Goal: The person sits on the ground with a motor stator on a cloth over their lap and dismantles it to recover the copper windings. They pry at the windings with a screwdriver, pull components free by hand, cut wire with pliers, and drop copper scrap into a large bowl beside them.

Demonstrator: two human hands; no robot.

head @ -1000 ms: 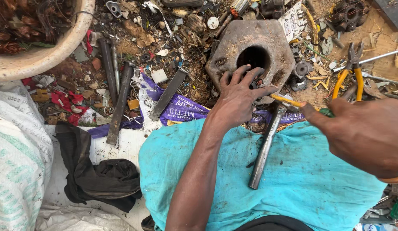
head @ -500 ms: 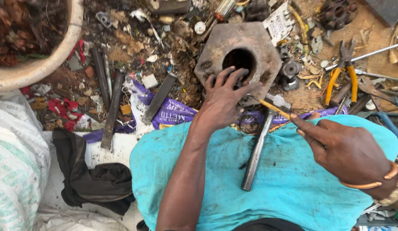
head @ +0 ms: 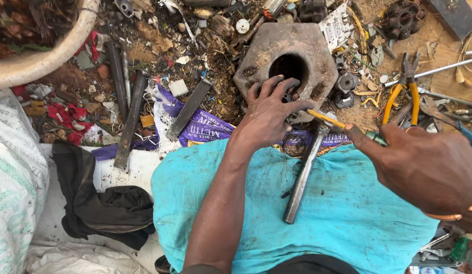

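While left hand [head: 269, 114] splays on hexagonal block [head: 256, 61], right hand's [head: 428, 172] grip pinches yellow-handled tool [head: 327, 120].

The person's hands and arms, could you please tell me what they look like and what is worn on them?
Both arms are bare, with no sleeves and no gloves. The left hand and its forearm carry nothing: no ring, watch or band shows. The right hand has thin orange bangles round the wrist. Whether it wears any ring cannot be told from this view.
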